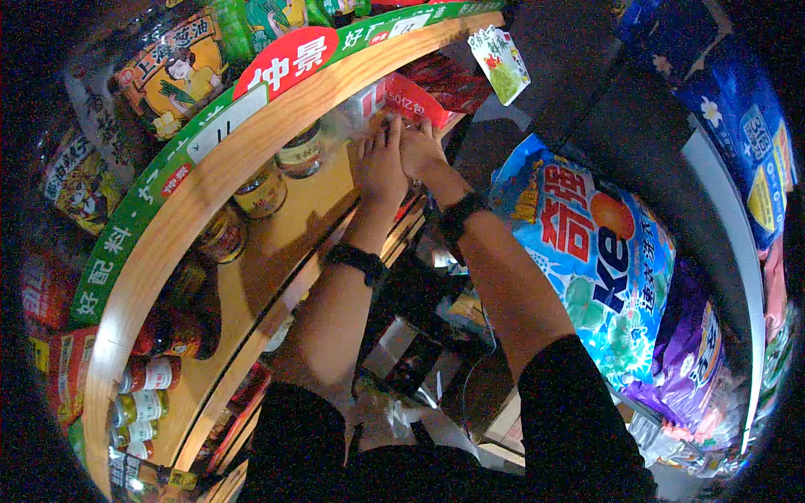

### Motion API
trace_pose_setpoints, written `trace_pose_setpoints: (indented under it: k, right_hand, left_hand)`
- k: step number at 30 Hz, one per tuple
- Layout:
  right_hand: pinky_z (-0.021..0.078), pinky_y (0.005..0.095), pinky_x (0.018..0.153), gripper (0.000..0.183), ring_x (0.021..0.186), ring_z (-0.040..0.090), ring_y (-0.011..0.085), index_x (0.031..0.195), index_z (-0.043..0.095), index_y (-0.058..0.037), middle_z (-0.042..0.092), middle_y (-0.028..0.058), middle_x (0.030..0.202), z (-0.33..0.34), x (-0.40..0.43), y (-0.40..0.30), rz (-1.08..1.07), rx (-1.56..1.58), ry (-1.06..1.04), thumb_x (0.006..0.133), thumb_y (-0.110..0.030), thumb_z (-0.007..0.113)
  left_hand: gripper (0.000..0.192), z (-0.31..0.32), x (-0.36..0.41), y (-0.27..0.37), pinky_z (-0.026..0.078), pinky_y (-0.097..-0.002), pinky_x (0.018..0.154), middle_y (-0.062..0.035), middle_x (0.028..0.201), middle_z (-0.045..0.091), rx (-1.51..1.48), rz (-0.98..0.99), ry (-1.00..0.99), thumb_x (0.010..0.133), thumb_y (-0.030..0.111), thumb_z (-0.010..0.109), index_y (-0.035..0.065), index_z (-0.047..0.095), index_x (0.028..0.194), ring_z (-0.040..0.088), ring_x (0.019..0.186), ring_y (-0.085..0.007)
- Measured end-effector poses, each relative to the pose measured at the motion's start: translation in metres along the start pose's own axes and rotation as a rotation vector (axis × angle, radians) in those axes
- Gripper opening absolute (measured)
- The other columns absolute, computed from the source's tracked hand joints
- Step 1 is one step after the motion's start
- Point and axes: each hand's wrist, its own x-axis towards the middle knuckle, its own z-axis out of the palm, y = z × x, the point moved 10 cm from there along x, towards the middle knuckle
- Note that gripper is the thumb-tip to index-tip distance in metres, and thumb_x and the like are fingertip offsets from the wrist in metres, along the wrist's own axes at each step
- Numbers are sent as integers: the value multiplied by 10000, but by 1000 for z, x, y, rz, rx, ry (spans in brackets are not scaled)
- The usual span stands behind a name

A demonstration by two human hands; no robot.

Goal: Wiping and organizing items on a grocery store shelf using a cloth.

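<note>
Both my arms reach forward over a wooden store shelf [339,182]. My left hand [382,162] lies palm down with its fingers stretched towards a red cardboard display box [416,104]. Right beside it, my right hand [422,149] is at the front of the same box, its fingertips partly hidden. Whether either hand grips the box or only touches it cannot be made out. A clear plastic-looking item [365,104] with red and white print is just beyond the left fingers. Glass jars with labels, among them a near one [300,154], stand to the left on this shelf.
Above runs an upper shelf edge [207,157] with a green price strip, carrying printed food pouches [176,75]. A small card [501,63] hangs at its end. On the right are a blue detergent bag [585,264] and a purple bag [685,358]. Small jars [141,405] stand lower left.
</note>
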Motion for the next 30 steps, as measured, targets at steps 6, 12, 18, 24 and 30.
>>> trace_pose_setpoints:
  k: [6,12,18,24,30]
  right_hand:
    - [350,407,858,481,1011,421,319,1182,416,-45,518,116,1095,-15,-37,-21,-42,-33,99,731,-200,482]
    - [384,345,838,475,969,466,292,1121,442,2,535,137,1047,-42,-57,-44,-72,1,171,685,-172,517]
    - [402,401,867,427,1010,490,314,1078,492,13,541,172,1056,-36,-45,-35,-68,33,119,694,-171,521]
    - [435,403,829,389,980,503,310,1031,495,4,587,155,952,-34,-16,-23,-121,-30,78,676,-154,524]
    - [465,465,743,306,807,586,358,968,546,-49,609,195,838,-11,19,0,50,182,-195,697,-183,498]
  left_hand:
    - [796,-19,-35,12,252,-395,986,-139,1239,411,63,69,-67,646,145,643,95,224,1322,386,1148,-288]
    - [652,-32,-50,12,279,-416,939,-130,1250,428,224,70,-40,678,205,591,90,329,1263,449,1069,-270]
    - [643,-34,-35,11,262,-430,952,-130,1243,429,92,61,-2,659,198,605,84,364,1244,424,1086,-293]
    - [758,-24,-13,3,290,-434,931,-138,1228,423,-1,22,9,633,200,656,117,291,1292,394,1112,-308]
    - [846,2,12,-16,278,-467,942,-130,1312,332,-126,-36,-82,607,166,675,166,228,1325,357,1158,-329]
